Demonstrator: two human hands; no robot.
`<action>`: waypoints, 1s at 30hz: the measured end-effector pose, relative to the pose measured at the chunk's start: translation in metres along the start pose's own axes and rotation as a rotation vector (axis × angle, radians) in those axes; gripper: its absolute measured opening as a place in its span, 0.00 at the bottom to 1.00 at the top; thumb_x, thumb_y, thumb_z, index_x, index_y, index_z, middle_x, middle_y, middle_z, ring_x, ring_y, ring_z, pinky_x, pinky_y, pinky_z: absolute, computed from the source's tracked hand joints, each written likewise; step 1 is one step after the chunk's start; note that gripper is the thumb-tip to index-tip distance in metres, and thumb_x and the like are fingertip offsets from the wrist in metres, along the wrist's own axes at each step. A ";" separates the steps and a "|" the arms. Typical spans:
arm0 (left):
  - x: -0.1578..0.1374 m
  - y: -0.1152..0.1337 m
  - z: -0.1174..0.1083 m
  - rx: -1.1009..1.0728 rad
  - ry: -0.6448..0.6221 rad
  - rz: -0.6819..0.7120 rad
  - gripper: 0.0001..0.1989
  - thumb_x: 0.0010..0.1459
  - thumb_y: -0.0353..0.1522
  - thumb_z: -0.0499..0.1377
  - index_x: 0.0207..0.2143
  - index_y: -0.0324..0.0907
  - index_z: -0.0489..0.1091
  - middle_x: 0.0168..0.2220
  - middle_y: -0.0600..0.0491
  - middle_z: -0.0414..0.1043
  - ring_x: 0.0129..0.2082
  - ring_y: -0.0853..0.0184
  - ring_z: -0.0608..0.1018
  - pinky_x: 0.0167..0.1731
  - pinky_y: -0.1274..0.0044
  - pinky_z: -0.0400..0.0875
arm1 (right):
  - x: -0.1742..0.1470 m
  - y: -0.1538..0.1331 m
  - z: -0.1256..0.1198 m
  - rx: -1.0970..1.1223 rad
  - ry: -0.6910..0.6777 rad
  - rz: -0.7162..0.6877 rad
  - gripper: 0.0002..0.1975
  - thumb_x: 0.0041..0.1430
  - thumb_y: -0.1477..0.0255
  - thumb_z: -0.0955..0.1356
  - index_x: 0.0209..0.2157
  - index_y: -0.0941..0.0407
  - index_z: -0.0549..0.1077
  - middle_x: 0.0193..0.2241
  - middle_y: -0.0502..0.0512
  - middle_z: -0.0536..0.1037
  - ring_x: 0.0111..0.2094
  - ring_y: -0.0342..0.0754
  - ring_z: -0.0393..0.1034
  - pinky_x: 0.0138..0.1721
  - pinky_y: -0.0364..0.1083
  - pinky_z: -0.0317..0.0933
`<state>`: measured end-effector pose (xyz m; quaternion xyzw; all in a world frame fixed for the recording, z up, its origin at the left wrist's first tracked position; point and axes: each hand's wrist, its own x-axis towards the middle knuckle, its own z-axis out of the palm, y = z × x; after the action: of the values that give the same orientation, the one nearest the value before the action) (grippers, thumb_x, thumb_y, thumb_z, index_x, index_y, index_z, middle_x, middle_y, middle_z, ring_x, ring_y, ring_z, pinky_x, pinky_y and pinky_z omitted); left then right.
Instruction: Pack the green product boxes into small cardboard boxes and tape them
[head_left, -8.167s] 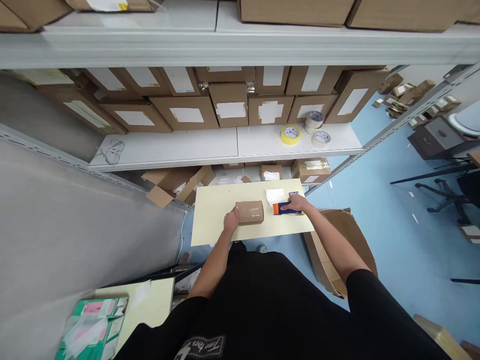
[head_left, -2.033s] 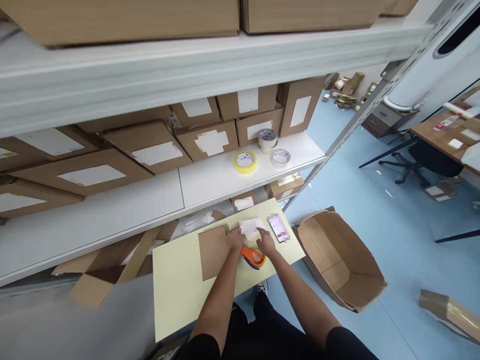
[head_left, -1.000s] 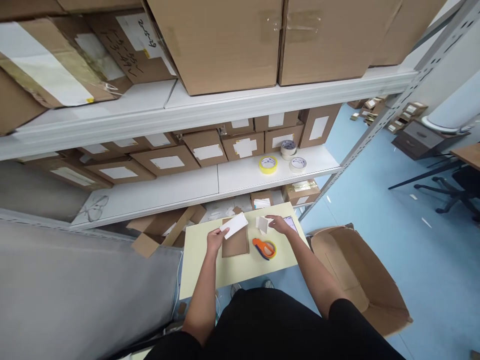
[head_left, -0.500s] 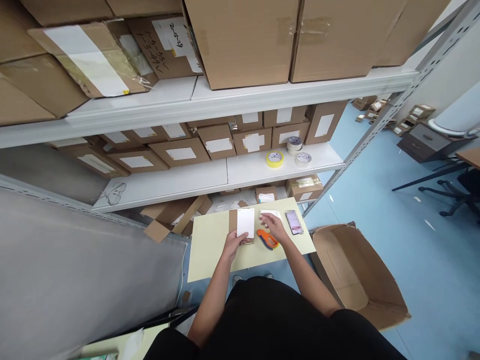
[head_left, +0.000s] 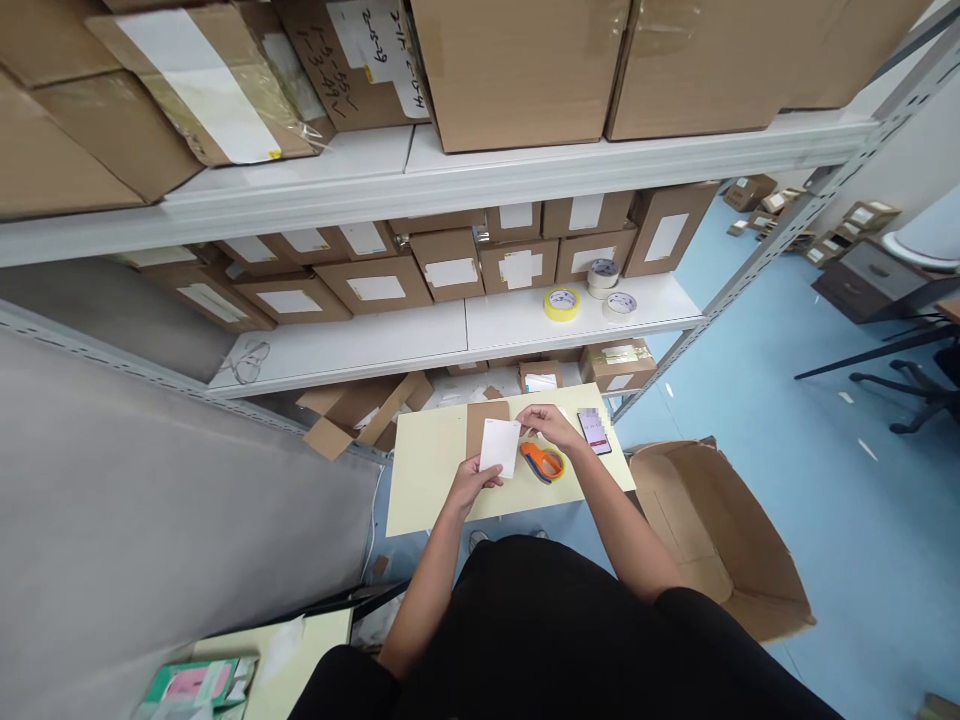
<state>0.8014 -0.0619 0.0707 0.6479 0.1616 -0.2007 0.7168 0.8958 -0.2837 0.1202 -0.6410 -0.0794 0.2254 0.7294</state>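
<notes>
A small white paper sheet, perhaps a label, is gripped along its lower edge by my left hand, thumb on top. My right hand pinches at the sheet's upper right corner. Behind the sheet, a flat brown cardboard piece lies on the pale yellow table. Just below my right hand rests an orange and blue tape dispenser, with a yellow roll showing at its side. A phone with a lit screen lies to the right of that hand.
Metal shelving full of labelled boxes stands ahead. Tape rolls, one of them a yellow roll, sit on its middle shelf. A large open carton is on the floor at right. At lower left, a green and pink package lies on another table.
My right hand has moved from beside the sheet to its upper right corner. The sheet has been lifted and tilted off the cardboard. The view has shifted slightly.
</notes>
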 end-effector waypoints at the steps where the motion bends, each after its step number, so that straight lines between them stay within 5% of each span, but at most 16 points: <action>1: 0.000 -0.002 -0.001 0.006 0.001 -0.001 0.22 0.41 0.41 0.74 0.36 0.38 0.76 0.29 0.50 0.79 0.25 0.67 0.78 0.27 0.77 0.68 | 0.000 0.001 0.000 0.007 -0.006 0.006 0.11 0.53 0.60 0.74 0.30 0.54 0.78 0.29 0.51 0.81 0.31 0.47 0.76 0.34 0.44 0.63; 5: -0.003 -0.003 -0.004 0.135 0.016 -0.004 0.23 0.46 0.42 0.72 0.41 0.38 0.76 0.35 0.46 0.80 0.30 0.62 0.80 0.31 0.74 0.72 | -0.001 0.003 -0.001 0.041 -0.043 0.063 0.15 0.50 0.57 0.76 0.29 0.54 0.77 0.27 0.51 0.81 0.30 0.46 0.75 0.33 0.44 0.64; 9: -0.007 0.009 -0.002 0.485 0.440 0.220 0.33 0.44 0.38 0.73 0.53 0.44 0.72 0.52 0.45 0.76 0.45 0.57 0.80 0.43 0.69 0.75 | -0.003 0.010 0.006 0.086 0.033 0.092 0.18 0.48 0.54 0.77 0.29 0.54 0.75 0.25 0.51 0.80 0.29 0.47 0.74 0.32 0.44 0.63; 11: -0.008 0.020 0.006 0.560 0.543 0.360 0.27 0.48 0.39 0.71 0.51 0.45 0.74 0.52 0.46 0.75 0.47 0.57 0.79 0.47 0.68 0.74 | -0.005 0.017 0.017 0.110 0.124 0.071 0.19 0.48 0.53 0.76 0.28 0.54 0.75 0.25 0.51 0.80 0.30 0.47 0.74 0.32 0.44 0.62; 14: -0.005 0.035 0.023 0.429 0.379 0.438 0.15 0.56 0.42 0.67 0.42 0.45 0.79 0.45 0.46 0.80 0.43 0.59 0.81 0.45 0.70 0.76 | -0.009 0.030 0.038 0.162 0.184 0.011 0.20 0.49 0.52 0.76 0.29 0.53 0.75 0.28 0.52 0.80 0.32 0.48 0.73 0.34 0.44 0.64; 19: -0.002 0.041 0.042 0.149 0.247 0.393 0.20 0.54 0.43 0.69 0.46 0.42 0.81 0.48 0.46 0.82 0.48 0.56 0.82 0.50 0.68 0.77 | -0.019 0.049 0.066 0.197 0.239 -0.063 0.19 0.52 0.51 0.74 0.30 0.52 0.74 0.29 0.51 0.78 0.33 0.48 0.70 0.37 0.46 0.66; 26: -0.013 0.042 0.042 0.277 0.117 0.516 0.16 0.62 0.42 0.62 0.48 0.45 0.82 0.51 0.49 0.81 0.53 0.56 0.79 0.57 0.67 0.72 | -0.030 0.058 0.068 0.222 0.316 -0.088 0.18 0.55 0.52 0.73 0.29 0.53 0.75 0.29 0.51 0.76 0.31 0.46 0.66 0.35 0.45 0.62; 30: -0.016 0.042 0.040 0.345 0.089 0.490 0.14 0.63 0.41 0.61 0.40 0.43 0.83 0.42 0.50 0.83 0.46 0.57 0.81 0.52 0.70 0.74 | -0.033 0.062 0.071 0.198 0.336 -0.098 0.18 0.55 0.52 0.73 0.30 0.53 0.75 0.27 0.50 0.75 0.30 0.46 0.65 0.35 0.45 0.61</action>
<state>0.8079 -0.0968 0.1193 0.7880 -0.0048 -0.0178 0.6153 0.8238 -0.2291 0.0780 -0.5903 0.0347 0.0859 0.8019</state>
